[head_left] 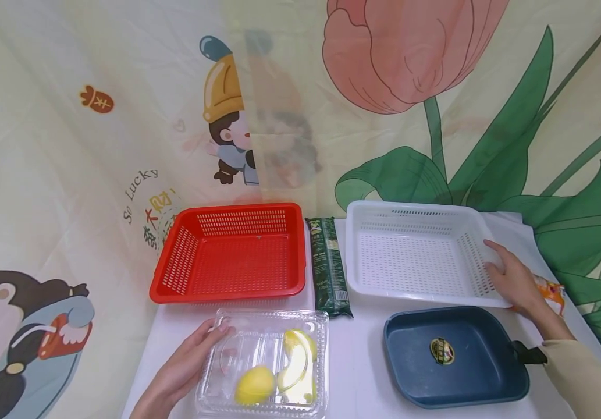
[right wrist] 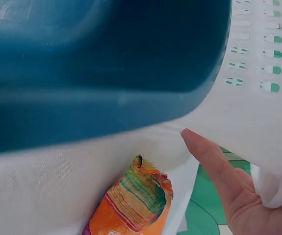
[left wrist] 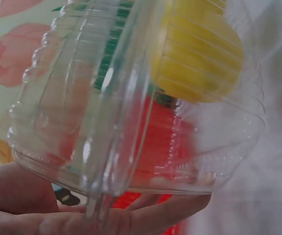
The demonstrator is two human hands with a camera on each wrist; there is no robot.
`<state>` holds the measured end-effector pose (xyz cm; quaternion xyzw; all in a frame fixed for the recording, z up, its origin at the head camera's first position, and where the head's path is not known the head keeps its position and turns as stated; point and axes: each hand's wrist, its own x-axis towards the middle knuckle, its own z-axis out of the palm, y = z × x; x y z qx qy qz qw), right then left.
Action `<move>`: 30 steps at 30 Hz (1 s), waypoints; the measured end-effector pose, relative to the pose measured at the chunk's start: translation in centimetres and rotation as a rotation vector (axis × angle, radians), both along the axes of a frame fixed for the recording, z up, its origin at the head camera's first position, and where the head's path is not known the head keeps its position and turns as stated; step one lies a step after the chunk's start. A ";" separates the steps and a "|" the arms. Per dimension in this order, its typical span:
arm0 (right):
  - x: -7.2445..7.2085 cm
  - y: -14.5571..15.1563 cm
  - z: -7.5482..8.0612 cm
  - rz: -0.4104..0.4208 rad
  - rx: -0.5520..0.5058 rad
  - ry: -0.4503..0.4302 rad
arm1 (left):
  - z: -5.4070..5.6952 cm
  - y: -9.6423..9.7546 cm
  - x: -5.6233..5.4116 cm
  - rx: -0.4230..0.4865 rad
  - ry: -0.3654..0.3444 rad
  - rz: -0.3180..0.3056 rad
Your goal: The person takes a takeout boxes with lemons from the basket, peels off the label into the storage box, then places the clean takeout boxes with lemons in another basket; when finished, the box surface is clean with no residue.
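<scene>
My left hand [head_left: 187, 358] grips the left side of a clear plastic clamshell box [head_left: 211, 384], thumb near its upper edge and fingers along its side. Yellow, lemon-like fruits [head_left: 255, 384] lie inside, seen through the lid; one yellow fruit [left wrist: 197, 54] shows large in the left wrist view. At the right end of the white plastic basket [head_left: 410, 256], my right hand [head_left: 517, 282] holds the rim. In the right wrist view one finger [right wrist: 209, 156] stretches along below the basket wall [right wrist: 258, 112]. The basket holds nothing.
An empty red basket [head_left: 250, 256] stands behind the box. Between the baskets lies a long dark green packet [head_left: 328, 267]. A blue square pan [head_left: 457, 378] sits in front of the white basket, its black handle by my right sleeve. An orange packet [right wrist: 133, 200] lies beside my right hand.
</scene>
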<state>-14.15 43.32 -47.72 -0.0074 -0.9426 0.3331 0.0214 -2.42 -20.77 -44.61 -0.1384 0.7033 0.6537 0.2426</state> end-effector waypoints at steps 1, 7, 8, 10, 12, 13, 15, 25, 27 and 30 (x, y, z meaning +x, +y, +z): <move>0.0 0.1 0.1 0.000 0.002 -0.005 | 0.4 0.1 0.0 0.012 0.006 -0.013; 0.0 0.2 0.9 0.018 0.031 -0.029 | 2.9 0.8 -0.8 0.078 0.025 -0.087; 0.0 0.3 1.0 0.025 0.035 -0.034 | 3.3 1.0 -1.0 0.083 0.027 -0.097; 0.0 0.4 1.4 0.033 0.043 -0.053 | 4.0 1.3 -1.5 0.100 0.028 -0.120; -0.1 0.5 1.6 0.037 0.056 -0.075 | 4.7 1.8 -2.1 0.108 0.028 -0.136; -0.1 0.5 1.7 0.040 0.061 -0.083 | 5.0 2.1 -2.4 0.110 0.026 -0.144; -0.2 0.6 1.8 0.044 0.070 -0.106 | 5.5 2.7 -3.0 0.106 0.030 -0.151; -0.4 0.4 2.0 0.061 0.079 -0.170 | 7.6 6.6 -6.5 0.077 0.104 -0.220; -0.3 0.3 2.2 0.056 0.081 -0.187 | 7.9 7.5 -7.4 0.096 0.107 -0.236; -0.2 0.3 2.4 0.052 0.084 -0.202 | 8.5 9.0 -8.8 0.113 0.101 -0.242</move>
